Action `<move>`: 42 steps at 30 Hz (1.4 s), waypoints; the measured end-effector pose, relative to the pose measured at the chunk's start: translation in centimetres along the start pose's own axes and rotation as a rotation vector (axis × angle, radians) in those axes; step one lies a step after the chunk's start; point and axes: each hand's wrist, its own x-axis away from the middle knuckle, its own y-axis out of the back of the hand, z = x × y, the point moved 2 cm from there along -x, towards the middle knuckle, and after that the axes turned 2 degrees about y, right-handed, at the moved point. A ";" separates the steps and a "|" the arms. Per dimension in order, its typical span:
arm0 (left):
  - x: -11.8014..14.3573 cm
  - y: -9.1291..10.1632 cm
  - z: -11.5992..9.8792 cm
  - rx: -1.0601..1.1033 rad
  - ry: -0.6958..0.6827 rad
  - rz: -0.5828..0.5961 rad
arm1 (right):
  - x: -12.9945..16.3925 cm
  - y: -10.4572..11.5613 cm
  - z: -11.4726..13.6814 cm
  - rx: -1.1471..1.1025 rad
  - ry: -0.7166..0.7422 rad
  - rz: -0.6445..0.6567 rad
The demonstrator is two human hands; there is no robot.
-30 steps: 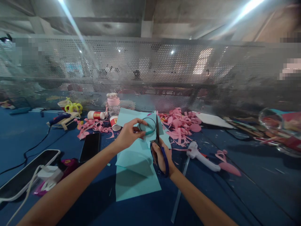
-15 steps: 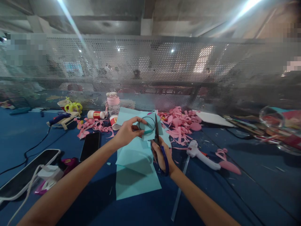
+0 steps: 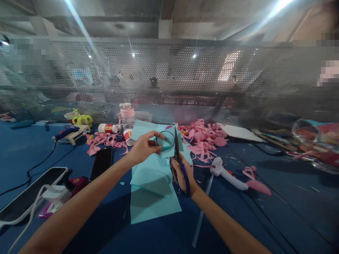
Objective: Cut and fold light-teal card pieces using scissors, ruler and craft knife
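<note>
My left hand pinches a small piece of light blue paper between thumb and fingers. A thin black circle shows at the fingertips; whether it is drawn or a loose ring, I cannot tell. In my right hand are scissors with dark blue handles. Their dark blades point away from me, close along the right side of the held paper. Below both hands, larger light blue sheets lie overlapping on the blue table.
Pink paper scraps heap behind to the right. A white glue gun with a clear stick lies right of my hand. On the left are a black phone, a power strip, paper cups and a pink-topped bottle. A perforated metal screen stands behind.
Almost nothing differs. Both hands, the paper and the scissors keep their places, and the camera view has shifted very slightly.
</note>
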 end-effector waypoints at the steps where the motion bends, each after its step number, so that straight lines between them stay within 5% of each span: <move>1: 0.0 0.1 0.0 -0.008 0.000 0.002 | 0.0 0.0 0.0 -0.001 -0.001 -0.002; 42: 0.0 0.6 -0.6 0.025 0.095 0.100 | -0.1 -0.1 0.5 -0.039 -0.034 0.052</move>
